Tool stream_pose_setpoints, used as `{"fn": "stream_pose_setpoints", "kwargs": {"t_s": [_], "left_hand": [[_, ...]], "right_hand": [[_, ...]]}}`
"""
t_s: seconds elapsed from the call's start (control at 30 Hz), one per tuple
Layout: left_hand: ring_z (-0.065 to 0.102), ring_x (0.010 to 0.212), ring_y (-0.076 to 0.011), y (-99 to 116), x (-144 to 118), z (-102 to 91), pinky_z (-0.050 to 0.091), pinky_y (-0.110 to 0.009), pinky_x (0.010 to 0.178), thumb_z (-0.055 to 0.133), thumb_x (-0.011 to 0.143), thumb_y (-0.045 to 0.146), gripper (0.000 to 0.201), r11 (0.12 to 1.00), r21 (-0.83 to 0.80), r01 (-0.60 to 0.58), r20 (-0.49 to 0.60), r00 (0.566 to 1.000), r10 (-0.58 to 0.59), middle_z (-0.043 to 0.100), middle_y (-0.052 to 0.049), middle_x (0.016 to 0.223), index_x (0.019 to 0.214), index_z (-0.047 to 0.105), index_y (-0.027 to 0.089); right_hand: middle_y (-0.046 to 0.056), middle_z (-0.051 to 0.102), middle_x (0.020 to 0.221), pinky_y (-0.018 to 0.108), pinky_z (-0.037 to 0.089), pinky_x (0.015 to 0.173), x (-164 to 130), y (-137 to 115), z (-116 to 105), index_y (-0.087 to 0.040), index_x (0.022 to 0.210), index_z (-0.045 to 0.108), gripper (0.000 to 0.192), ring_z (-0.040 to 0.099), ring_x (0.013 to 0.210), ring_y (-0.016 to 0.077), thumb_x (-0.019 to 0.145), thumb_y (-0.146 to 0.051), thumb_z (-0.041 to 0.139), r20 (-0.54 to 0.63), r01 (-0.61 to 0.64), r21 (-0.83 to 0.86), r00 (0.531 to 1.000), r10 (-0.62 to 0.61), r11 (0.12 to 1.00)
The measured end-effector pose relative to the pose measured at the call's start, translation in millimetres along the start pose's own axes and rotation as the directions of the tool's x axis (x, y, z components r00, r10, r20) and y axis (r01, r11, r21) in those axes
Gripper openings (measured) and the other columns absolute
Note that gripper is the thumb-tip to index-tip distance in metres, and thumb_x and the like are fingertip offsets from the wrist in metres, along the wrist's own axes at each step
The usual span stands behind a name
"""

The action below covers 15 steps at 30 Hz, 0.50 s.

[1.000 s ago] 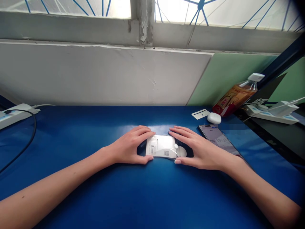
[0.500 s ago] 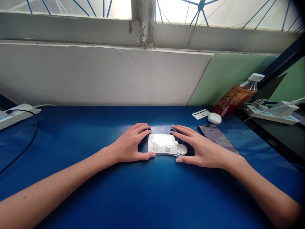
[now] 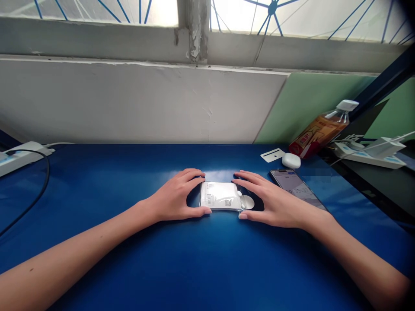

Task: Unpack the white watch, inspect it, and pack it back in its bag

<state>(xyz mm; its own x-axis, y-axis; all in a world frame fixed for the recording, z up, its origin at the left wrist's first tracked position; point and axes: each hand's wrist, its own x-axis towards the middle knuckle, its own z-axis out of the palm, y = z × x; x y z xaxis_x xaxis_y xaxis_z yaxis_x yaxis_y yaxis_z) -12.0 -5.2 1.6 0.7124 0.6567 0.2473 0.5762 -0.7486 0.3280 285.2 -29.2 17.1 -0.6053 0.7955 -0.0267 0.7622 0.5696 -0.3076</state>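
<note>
The packet [image 3: 221,196] lies flat on the table [image 3: 129,181] between both hands, the left hand [image 3: 177,196] and right hand [image 3: 272,201] gripping its ends with curled fingers.

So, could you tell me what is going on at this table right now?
A person has both hands on a small clear packet lying flat on the blue table. The left hand grips its left end, the right hand its right end. A phone lies just right of the right hand, with a drink bottle behind it.
</note>
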Motion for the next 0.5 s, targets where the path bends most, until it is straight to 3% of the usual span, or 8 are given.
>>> {"fn": "stream_pose_setpoints", "kwargs": {"t_s": [0.17, 0.3, 0.5], "left_hand": [[0.038, 0.133, -0.0334, 2.4, -1.2, -2.7, 0.038, -0.049, 0.107, 0.057, 0.085, 0.056, 0.067, 0.999, 0.013, -0.032, 0.063, 0.998, 0.031, 0.043, -0.015, 0.144, 0.141, 0.043, 0.020], [0.036, 0.135, -0.0340, 2.2, -1.7, -3.8, 0.036, -0.050, 0.107, 0.055, 0.088, 0.054, 0.064, 0.999, 0.023, -0.041, 0.091, 0.995, 0.039, 0.041, -0.014, 0.146, 0.142, 0.043, 0.024], [0.033, 0.137, -0.0342, -1.1, -0.4, -3.4, 0.036, -0.051, 0.108, 0.057, 0.085, 0.058, 0.067, 1.000, 0.021, -0.019, 0.134, 0.991, 0.016, 0.041, -0.013, 0.146, 0.141, 0.045, 0.024]], "right_hand": [[0.009, 0.029, 0.157, 0.055, 0.034, 0.109, 0.1, -2.8, -0.3, -0.031, 0.149, 0.031, 0.075, 0.027, 0.142, 0.0344, 0.085, -0.063, 0.052, 0.015, 0.038, -0.006, 0.999, -0.038, 0.999], [0.008, 0.028, 0.157, 0.056, 0.033, 0.109, -0.5, -4.3, 0.6, -0.032, 0.149, 0.030, 0.073, 0.024, 0.143, 0.0336, 0.086, -0.063, 0.050, 0.031, 0.035, -0.008, 0.999, -0.035, 0.999], [0.011, 0.033, 0.154, 0.051, 0.037, 0.109, -0.4, -5.0, 2.9, -0.022, 0.147, 0.034, 0.069, 0.032, 0.140, 0.0317, 0.089, -0.057, 0.049, -0.071, -0.014, 0.053, 0.997, 0.018, 0.998]]}}
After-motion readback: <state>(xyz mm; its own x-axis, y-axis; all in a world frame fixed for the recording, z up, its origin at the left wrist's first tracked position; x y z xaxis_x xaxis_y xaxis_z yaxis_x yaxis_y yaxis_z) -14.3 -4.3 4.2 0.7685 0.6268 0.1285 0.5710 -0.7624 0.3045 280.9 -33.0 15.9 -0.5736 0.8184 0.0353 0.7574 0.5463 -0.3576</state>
